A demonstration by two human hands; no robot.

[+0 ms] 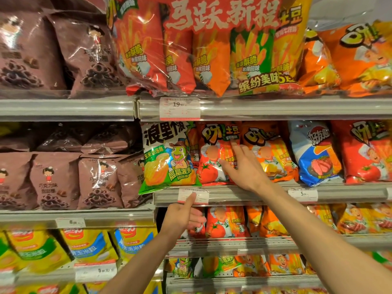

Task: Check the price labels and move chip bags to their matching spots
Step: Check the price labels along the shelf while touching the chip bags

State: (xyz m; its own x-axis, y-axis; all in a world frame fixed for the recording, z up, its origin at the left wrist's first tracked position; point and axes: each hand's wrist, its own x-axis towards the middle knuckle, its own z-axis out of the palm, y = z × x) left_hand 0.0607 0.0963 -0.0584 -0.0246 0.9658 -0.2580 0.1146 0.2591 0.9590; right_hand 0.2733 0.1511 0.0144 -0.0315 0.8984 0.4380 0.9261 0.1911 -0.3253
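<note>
Right hand: open, fingers spread, palm laid flat against the front of the red tomato chip bag; index fingertip reaches up near the bag's printed title. Nothing pinched or lifted. The bag stands upright on the middle shelf.

Left hand: loosely curled, empty, index finger extended upward with its tip touching the price label. The finger covers part of the printed figure, so the price cannot be read.

Landmark for all else: that price label, clipped in the shelf rail.
- Directly above the label, slightly right: the red tomato chip bag.
- Above and left of the label: a green-and-white corn chip bag with a cartoon figure in a hat, tilted forward, its lower corner hanging over the rail just beside the label.
- Right of the label, beyond the red bag: an orange chip bag, touching the red one; further right a blue bag, then another red bag.
- Far right along the same rail: a second label reading 5.
- Well above the label, on the upper rail: a label reading 19, under a large clear multipack of red, orange, green and yellow bags.
- Left of the label: brown chocolate-ring snack bags.
- Below the label: more red and orange bags; lower left, yellow bags.
</note>
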